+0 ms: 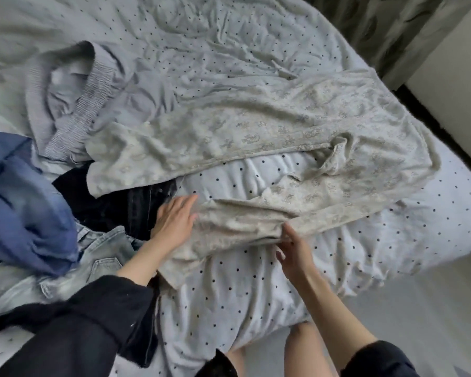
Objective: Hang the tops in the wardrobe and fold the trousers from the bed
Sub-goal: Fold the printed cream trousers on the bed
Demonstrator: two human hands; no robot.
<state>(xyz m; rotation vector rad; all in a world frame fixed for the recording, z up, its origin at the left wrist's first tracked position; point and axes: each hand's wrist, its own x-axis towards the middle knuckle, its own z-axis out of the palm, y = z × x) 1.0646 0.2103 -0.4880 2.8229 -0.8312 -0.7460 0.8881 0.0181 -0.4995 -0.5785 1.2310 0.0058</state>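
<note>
Beige patterned trousers (269, 137) lie spread across the bed (229, 295), one leg stretching toward me. My left hand (174, 221) rests flat with straight fingers on the near leg's end. My right hand (292, 250) pinches the lower edge of that same leg. A heap of clothes sits at the left: a grey top with ribbed collar (74, 104), a blue garment (25, 208), black trousers (131, 205) and light denim jeans (101, 257).
The bed has a white polka-dot sheet, rumpled. A dark patterned curtain (378, 25) and a pale wall (454, 85) stand at the right behind the bed's corner. Grey floor (419, 308) shows at the lower right, beside my bare knees.
</note>
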